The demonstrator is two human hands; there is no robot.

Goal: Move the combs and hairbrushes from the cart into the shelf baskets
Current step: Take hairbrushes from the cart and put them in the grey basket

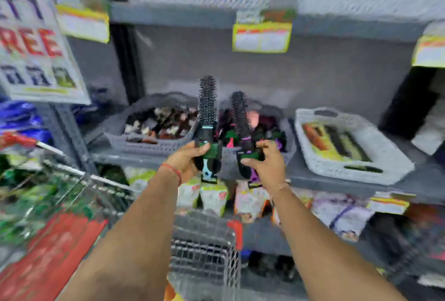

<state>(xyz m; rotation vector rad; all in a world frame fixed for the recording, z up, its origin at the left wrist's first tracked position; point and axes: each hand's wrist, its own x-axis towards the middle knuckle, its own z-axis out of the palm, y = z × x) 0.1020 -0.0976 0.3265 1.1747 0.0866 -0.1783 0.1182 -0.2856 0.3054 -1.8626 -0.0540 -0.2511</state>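
Note:
My left hand (186, 159) grips a round black hairbrush with a light blue handle (207, 105), held upright. In my right hand (261, 162) is a second round black hairbrush with a purple handle (240, 115), tilted slightly left. Both brushes stand in front of a grey shelf basket (287, 137) that holds dark, pink and green items. The wire cart (204, 250) is below my arms at the bottom centre. The picture is blurred.
A grey basket (115, 140) of brown and white hair clips sits to the left. On the right a white basket (385, 153) holds yellow packs. Price tags (262, 35) hang from the shelf above, packets fill the shelf below, and a sale sign (31, 35) hangs at left.

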